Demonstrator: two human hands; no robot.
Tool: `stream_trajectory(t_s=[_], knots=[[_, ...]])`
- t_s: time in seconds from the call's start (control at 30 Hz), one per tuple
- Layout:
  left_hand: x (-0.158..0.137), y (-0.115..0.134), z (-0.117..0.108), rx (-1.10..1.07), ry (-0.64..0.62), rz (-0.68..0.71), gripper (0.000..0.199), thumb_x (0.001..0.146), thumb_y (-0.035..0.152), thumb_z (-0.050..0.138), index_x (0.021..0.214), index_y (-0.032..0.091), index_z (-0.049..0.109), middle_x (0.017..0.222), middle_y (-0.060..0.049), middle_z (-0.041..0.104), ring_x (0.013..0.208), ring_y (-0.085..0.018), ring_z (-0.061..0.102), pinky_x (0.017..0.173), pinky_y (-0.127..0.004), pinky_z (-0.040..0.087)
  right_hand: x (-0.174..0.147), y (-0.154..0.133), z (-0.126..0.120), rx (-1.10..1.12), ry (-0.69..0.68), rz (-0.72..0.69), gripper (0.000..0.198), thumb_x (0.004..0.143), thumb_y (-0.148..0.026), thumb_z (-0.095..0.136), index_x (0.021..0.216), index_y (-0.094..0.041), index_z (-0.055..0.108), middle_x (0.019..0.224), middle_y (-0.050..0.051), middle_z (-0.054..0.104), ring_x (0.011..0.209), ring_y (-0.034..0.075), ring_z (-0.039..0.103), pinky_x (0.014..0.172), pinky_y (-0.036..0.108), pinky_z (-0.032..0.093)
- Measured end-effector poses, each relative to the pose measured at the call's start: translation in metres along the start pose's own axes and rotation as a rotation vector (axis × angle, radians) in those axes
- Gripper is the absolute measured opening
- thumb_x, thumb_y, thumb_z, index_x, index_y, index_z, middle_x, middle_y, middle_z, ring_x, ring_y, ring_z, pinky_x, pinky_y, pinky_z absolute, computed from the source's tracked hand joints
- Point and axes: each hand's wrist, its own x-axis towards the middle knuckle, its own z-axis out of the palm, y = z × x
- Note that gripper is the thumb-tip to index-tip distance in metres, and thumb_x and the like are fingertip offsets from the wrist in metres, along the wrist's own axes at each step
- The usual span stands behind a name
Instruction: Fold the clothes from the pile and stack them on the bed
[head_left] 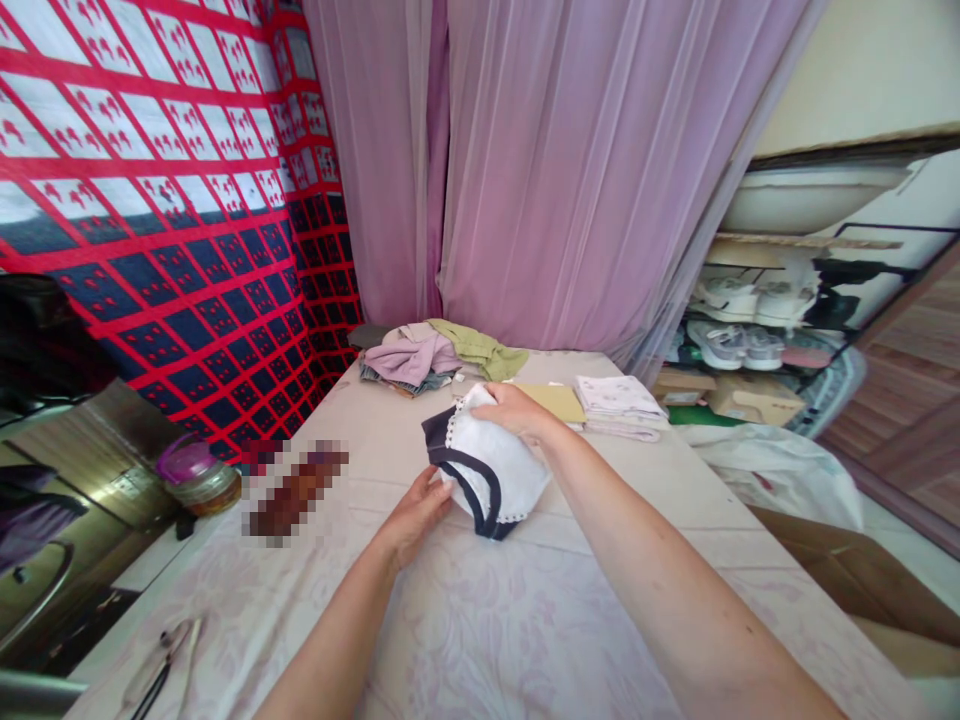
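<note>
A folded white shirt [499, 465] with dark trim and a dotted edging is held just over the pale bedsheet, near the middle of the head view. My right hand [516, 412] is closed on its upper edge, with the fingers partly hidden behind the cloth. At the lower left edge, my left hand [421, 512] grips the shirt between thumb and fingers. Beyond it lies a loose heap of clothes, with a mauve garment [412, 355] and a green garment [480, 347] on top. Right of the heap are a folded yellow-green cloth [551, 402] and a folded white patterned stack [619, 400].
Eyeglasses [161, 665] rest on the sheet at the near left. A jar with a purple lid [196, 475] stands beside the bed. Along the right are a shoe rack [750, 320] and a cardboard box [855, 580]. Purple curtains [540, 180] hang at the back.
</note>
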Motion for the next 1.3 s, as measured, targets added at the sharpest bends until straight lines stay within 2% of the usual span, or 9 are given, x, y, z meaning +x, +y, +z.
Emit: stream_trajectory(t_s=[0.1,0.23,0.37,0.47,0.6,0.7,0.87,1.0,1.3], knots=[[0.004,0.000,0.010,-0.088,-0.171,0.047,0.074,0.065,0.061,0.073,0.126,0.022,0.055,0.132,-0.012,0.058,0.125,-0.027,0.051,0.105,-0.040,0.039,-0.006,-0.019,-0.008,0.144,0.187,-0.037,0.025,0.064,-0.023,0.062,0.087,-0.015,0.062,0.070,-0.004,0.065,0.062,0.012,0.059,0.055,0.020,0.046],[0.018,0.006,0.012,-0.045,-0.104,0.101,0.065,0.063,0.057,0.074,0.116,0.022,0.061,0.127,-0.008,0.062,0.120,-0.025,0.054,0.102,-0.038,0.040,-0.007,-0.014,-0.026,0.486,0.453,-0.063,0.036,0.061,-0.028,0.065,0.094,-0.016,0.059,0.076,-0.002,0.067,0.068,0.016,0.064,0.060,0.026,0.051],[0.040,0.025,0.016,-0.052,-0.092,0.107,0.056,0.074,0.055,0.065,0.117,0.020,0.058,0.114,-0.008,0.068,0.100,-0.019,0.065,0.088,-0.033,0.049,-0.031,0.028,-0.034,0.675,0.753,-0.039,0.045,0.061,-0.028,0.064,0.103,-0.016,0.055,0.084,0.002,0.069,0.077,0.018,0.066,0.067,0.028,0.054],[0.060,0.034,0.020,0.257,0.022,-0.001,0.047,0.084,0.054,0.052,0.114,0.018,0.059,0.104,-0.008,0.071,0.087,-0.018,0.068,0.071,-0.028,0.052,-0.073,0.082,-0.022,0.595,0.878,0.084,0.061,0.065,-0.028,0.062,0.123,-0.016,0.046,0.103,0.008,0.068,0.086,0.018,0.067,0.071,0.027,0.054],[0.081,0.027,0.020,0.604,0.211,-0.115,0.047,0.079,0.049,0.062,0.109,0.014,0.061,0.097,-0.012,0.072,0.084,-0.023,0.067,0.061,-0.027,0.048,-0.126,0.151,-0.001,0.253,0.650,0.339,0.065,0.075,-0.028,0.055,0.136,-0.016,0.035,0.103,0.011,0.069,0.086,0.020,0.068,0.070,0.030,0.053],[0.081,0.018,0.015,0.673,0.258,-0.112,0.054,0.080,0.048,0.061,0.123,0.015,0.055,0.110,-0.014,0.069,0.093,-0.024,0.066,0.066,-0.027,0.047,-0.138,0.169,-0.003,0.014,0.526,0.429,0.060,0.082,-0.036,0.051,0.137,-0.019,0.036,0.102,0.007,0.070,0.081,0.019,0.067,0.066,0.029,0.051],[0.050,0.007,0.013,0.854,0.231,-0.074,0.068,0.081,0.047,0.059,0.140,0.018,0.039,0.108,-0.011,0.070,0.097,-0.024,0.066,0.077,-0.028,0.046,-0.119,0.154,-0.017,-0.302,0.378,0.479,0.055,0.087,-0.046,0.047,0.133,-0.016,0.044,0.084,0.003,0.070,0.074,0.018,0.065,0.065,0.027,0.045],[0.030,0.000,0.029,1.126,0.288,-0.011,0.061,0.088,0.043,0.050,0.143,0.023,0.033,0.113,-0.012,0.068,0.103,-0.028,0.064,0.084,-0.034,0.043,-0.113,0.143,-0.011,-0.515,0.420,0.399,0.048,0.090,-0.041,0.043,0.133,-0.022,0.044,0.093,0.003,0.070,0.081,0.018,0.065,0.070,0.027,0.044],[0.015,0.004,0.024,1.245,0.283,0.024,0.044,0.091,0.040,0.044,0.128,0.018,0.051,0.119,-0.013,0.064,0.106,-0.024,0.060,0.086,-0.030,0.042,-0.144,0.142,-0.010,-0.761,0.461,0.365,0.043,0.093,-0.041,0.038,0.129,-0.021,0.050,0.113,0.008,0.065,0.098,0.020,0.062,0.080,0.029,0.045]])
